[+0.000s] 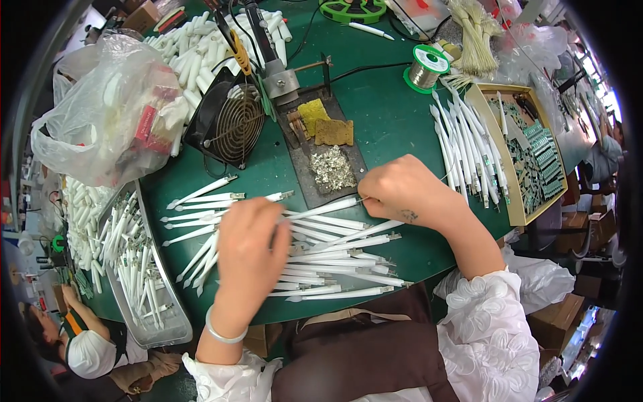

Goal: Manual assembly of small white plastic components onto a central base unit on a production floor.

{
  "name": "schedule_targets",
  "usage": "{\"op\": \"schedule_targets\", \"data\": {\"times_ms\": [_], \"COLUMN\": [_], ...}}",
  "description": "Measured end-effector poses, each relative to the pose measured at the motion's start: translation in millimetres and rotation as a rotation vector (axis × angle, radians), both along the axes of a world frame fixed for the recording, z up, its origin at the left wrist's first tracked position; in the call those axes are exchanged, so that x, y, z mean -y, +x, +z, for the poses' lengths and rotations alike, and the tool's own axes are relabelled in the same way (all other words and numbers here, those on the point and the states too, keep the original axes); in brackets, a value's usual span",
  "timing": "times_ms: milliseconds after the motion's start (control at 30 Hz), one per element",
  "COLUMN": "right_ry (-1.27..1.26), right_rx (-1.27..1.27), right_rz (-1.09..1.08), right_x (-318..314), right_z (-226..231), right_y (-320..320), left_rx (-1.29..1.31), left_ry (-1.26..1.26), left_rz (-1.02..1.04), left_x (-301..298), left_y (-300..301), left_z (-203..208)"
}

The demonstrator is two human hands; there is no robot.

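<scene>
My right hand (405, 189) is closed, its fingers pinching at the end of a white plastic stick (326, 209). A thin wire shows beside its wrist. My left hand (248, 234) hovers over the spread sticks near the other end of that one, fingers bent down and slightly blurred; whether it grips anything is hidden. Around and below both hands lie several loose white sticks (335, 278), slim with leaf-shaped tips, many with small circuit boards at one end. Beyond them a dark soldering stand (310, 189) carries yellow sponges (333, 132) and a heap of solder scraps (332, 167).
At left are a metal tray (175, 326) of sticks, a black fan (231, 120) and a plastic bag (100, 127). A solder spool (423, 72) stands behind; at right a yellow box (517, 201) holds circuit boards beside more sticks (462, 144). A co-worker (90, 348) sits at lower left.
</scene>
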State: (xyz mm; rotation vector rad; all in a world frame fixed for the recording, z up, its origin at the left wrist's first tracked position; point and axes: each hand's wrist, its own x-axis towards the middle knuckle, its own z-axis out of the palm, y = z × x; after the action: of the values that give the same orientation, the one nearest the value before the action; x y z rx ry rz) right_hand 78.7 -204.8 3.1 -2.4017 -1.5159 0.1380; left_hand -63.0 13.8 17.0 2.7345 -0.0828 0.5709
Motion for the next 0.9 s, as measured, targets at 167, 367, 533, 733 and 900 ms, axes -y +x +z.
{"op": "schedule_targets", "data": {"times_ms": [167, 367, 533, 733, 900], "right_ry": [0.376, 0.507, 0.565, 0.558, 0.535], "right_rx": [0.224, 0.151, -0.361, -0.359, -0.351], "right_rz": [0.172, 0.144, -0.066, -0.023, -0.052], "right_x": [-8, -14, -14, -17, -19], "right_z": [12, 8, 14, 11, 8], "right_y": [-13, -12, -11, -10, -10], "left_rx": [-0.066, -0.486, -0.572, -0.612, -0.632], "left_ry": [-0.259, -0.74, -1.003, -1.083, -1.154], "left_rz": [-0.243, -0.193, -0.16, -0.152, -0.142], "left_x": [23, 15, 12, 14, 15], "left_y": [24, 27, 27, 29, 32], "left_z": [8, 5, 4, 2, -2]}}
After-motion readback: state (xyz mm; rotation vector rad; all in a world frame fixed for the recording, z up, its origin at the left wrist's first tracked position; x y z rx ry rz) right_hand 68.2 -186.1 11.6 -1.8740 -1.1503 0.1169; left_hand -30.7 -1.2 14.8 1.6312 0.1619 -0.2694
